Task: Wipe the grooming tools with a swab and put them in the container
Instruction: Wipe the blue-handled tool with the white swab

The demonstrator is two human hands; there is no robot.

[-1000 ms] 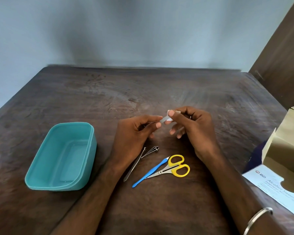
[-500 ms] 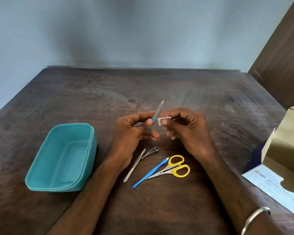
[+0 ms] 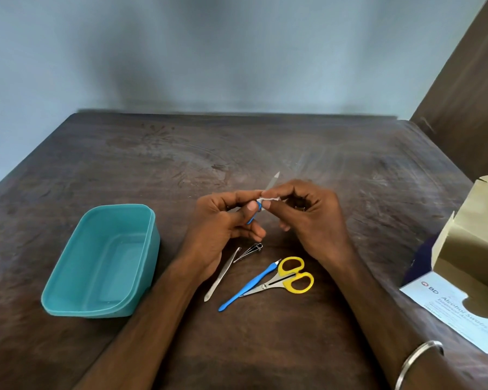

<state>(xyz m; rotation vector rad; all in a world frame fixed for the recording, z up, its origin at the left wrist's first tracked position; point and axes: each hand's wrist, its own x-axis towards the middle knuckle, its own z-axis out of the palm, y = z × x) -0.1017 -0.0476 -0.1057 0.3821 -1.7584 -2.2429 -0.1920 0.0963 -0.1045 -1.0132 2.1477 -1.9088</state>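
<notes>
1. Here, in the head view, the left hand (image 3: 223, 220) pinches the nail file (image 3: 269, 184) by its blue handle, blade slanting up toward the far right.
2. The right hand (image 3: 313, 215) pinches the swab (image 3: 266, 199) around the blade's base; the tub (image 3: 102, 260) sits well left.

On the bench (image 3: 265, 142), the container (image 3: 68, 288) sits at the left and the open alcohol swab box (image 3: 445, 302) at the right edge. Between them, near the front, lie in order from left: tweezers (image 3: 221, 274), nail clipper (image 3: 250, 250), cuticle tool (image 3: 250, 285), scissors (image 3: 285, 278), the last two touching. Behind these, both hands hold a nail file (image 3: 272, 181) and swab (image 3: 268, 199) above the bench.
</notes>
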